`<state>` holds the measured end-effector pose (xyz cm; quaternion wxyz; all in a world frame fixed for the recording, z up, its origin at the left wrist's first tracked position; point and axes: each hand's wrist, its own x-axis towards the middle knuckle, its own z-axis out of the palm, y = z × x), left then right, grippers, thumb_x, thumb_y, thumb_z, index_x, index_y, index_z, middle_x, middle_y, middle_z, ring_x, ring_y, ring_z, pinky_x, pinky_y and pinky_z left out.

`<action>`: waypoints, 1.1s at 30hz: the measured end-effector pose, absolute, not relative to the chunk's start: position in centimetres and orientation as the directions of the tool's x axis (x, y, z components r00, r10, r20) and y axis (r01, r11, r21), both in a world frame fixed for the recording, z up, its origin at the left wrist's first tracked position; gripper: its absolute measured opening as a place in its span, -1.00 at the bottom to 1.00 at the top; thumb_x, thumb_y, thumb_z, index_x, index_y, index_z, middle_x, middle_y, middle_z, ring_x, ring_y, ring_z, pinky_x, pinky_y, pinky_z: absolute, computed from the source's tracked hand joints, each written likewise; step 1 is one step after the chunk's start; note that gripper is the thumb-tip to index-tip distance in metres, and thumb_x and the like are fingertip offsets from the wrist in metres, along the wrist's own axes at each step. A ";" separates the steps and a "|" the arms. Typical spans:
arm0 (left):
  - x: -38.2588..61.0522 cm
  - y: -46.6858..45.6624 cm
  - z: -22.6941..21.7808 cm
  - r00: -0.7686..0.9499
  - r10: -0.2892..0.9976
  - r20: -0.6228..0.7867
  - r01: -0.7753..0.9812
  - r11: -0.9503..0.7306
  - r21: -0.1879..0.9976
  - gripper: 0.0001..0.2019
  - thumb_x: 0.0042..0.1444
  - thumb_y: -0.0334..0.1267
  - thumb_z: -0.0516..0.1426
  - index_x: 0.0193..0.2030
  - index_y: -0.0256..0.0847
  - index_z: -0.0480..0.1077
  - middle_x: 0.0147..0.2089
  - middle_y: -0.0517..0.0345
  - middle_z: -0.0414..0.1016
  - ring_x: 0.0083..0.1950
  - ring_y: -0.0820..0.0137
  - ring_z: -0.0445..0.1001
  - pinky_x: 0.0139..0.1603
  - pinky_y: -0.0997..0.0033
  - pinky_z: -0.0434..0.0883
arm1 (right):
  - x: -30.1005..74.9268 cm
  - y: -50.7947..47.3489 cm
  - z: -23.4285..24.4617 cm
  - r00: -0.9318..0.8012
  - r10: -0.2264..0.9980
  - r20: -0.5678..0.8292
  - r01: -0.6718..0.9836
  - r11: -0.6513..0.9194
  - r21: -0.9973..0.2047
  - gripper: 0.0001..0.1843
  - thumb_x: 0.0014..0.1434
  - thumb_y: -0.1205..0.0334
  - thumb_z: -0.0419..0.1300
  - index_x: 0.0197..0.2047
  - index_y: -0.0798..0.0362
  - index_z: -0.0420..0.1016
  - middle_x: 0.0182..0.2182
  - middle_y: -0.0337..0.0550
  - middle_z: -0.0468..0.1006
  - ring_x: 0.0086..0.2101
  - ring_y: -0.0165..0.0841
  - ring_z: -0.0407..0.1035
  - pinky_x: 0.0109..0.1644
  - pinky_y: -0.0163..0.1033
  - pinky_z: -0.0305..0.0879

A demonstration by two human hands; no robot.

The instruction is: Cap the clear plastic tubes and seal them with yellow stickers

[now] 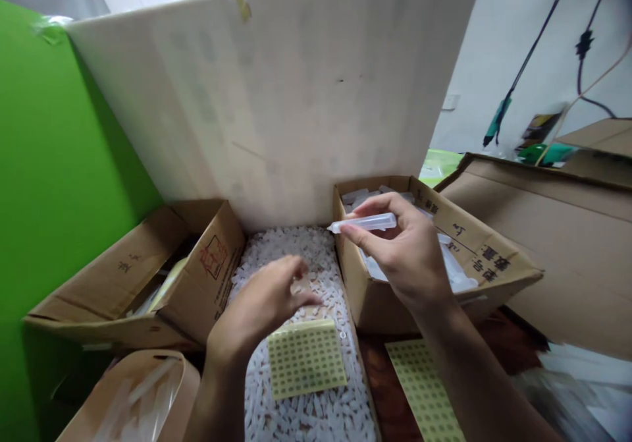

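Note:
My right hand (395, 238) pinches a translucent plastic syringe barrel (368, 223) between thumb and fingers. The barrel lies nearly level above the edge of the right cardboard box (385, 307), its narrow tip pointing left. That box holds several similar clear plastic tubes (457, 271). My left hand (269, 294) hovers over a bed of small white plastic pieces (281, 244), thumb and curled fingers apart, with no held thing visible between them. Just below it, a yellow sheet of small round stickers (307, 359) rests on the white pieces.
Another yellow sticker sheet (424, 386) lies on the dark red tabletop (382, 376), partly behind my right forearm. A cardboard box (207, 277) stands at left, above a tan container (185, 376) of clear tubes. A pale panel (296, 106) rises behind; a large cardboard flap (557, 251) is at right.

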<state>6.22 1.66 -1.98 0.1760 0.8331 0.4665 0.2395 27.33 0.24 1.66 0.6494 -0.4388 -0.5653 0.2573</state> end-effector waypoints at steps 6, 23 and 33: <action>5.1 2.7 -6.5 0.524 0.847 -0.090 0.745 -0.404 0.531 -0.59 -0.64 -0.65 0.45 -0.64 -0.13 0.48 -0.71 0.43 0.33 -0.74 0.48 0.23 -0.74 0.55 0.02 | 27.2 0.1 1.8 0.223 0.808 0.546 0.146 0.526 -0.838 -0.74 0.18 0.05 0.39 -0.27 0.03 0.48 -0.38 -0.21 0.49 -0.39 -0.37 0.36 -0.36 -0.27 0.28; 5.3 0.7 1.6 0.441 0.721 0.534 0.477 -0.693 0.541 -0.89 0.26 -0.20 0.25 -0.16 -0.16 0.58 -0.21 0.10 0.65 -0.21 0.35 0.60 -0.17 0.44 0.46 | 26.7 -0.7 1.9 -0.300 0.786 0.541 0.465 0.616 -0.636 -0.95 0.25 0.31 0.35 -0.19 0.02 0.61 -0.23 -0.21 0.57 -0.18 -0.33 0.45 -0.08 -0.21 0.31; 6.2 0.1 2.0 0.404 0.664 0.629 0.454 -0.743 0.492 -0.85 0.29 -0.24 0.23 -0.30 -0.19 0.56 -0.39 0.18 0.60 -0.39 0.45 0.53 -0.35 0.52 0.37 | 27.1 -1.1 2.1 -0.340 0.711 0.615 0.374 0.702 -0.605 -0.87 0.26 0.42 0.26 -0.26 0.03 0.61 -0.38 -0.26 0.55 -0.35 -0.41 0.42 -0.26 -0.27 0.27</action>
